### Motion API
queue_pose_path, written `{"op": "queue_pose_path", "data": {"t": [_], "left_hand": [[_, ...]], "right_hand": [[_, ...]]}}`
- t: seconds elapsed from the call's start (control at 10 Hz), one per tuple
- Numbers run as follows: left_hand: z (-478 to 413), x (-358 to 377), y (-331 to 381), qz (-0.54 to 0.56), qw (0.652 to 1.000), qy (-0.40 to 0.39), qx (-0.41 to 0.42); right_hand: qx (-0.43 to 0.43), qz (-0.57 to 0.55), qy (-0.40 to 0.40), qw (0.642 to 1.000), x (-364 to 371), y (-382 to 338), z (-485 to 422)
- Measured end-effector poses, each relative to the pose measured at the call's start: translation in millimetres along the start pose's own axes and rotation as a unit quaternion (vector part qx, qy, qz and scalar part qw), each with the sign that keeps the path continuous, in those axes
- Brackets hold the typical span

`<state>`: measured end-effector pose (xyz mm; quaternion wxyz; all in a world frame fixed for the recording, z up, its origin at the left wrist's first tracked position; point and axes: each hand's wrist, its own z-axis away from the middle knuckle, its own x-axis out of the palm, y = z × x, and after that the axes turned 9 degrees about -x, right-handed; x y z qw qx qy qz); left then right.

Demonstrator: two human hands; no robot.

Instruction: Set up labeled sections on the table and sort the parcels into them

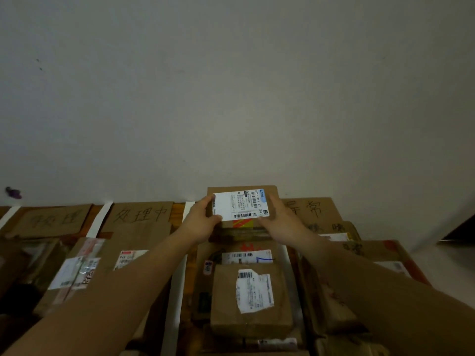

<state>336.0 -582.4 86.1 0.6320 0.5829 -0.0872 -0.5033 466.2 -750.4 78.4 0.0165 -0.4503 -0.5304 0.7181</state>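
A brown cardboard parcel [244,205] with a white shipping label on top is at the far end of the third section, near the wall. My left hand [200,220] grips its left edge and my right hand [279,218] grips its right edge. Cardboard section signs with handwritten characters lie along the wall: one at the far left [51,219], one in the middle [141,214], one at the right [312,209]. White paper strips [101,218] divide the sections. Below the held parcel lie two more labeled parcels [250,296].
Parcels [77,268] fill the left and middle sections, and more boxes [372,255] crowd the right section. A plain wall [231,98] rises directly behind the table. The table's right end [421,276] borders a pale floor.
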Motion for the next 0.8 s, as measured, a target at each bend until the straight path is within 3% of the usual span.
{"op": "queue_pose_path", "data": {"t": [0.3, 0.6, 0.8], "left_hand": [[9.0, 10.7, -23.8, -0.006, 0.998, -0.054, -0.044], [25.5, 5.0, -42.5, -0.031, 0.992, -0.117, -0.021], [24.7, 0.8, -30.6, -0.122, 0.989, -0.082, -0.015]], "right_hand": [[0.053, 0.043, -0.068, 0.995, 10.6, 18.4, 10.6], [0.087, 0.122, -0.121, 0.981, 15.7, 13.7, 41.8], [0.073, 0.214, -0.112, 0.968, 9.9, -6.5, 42.5]]}}
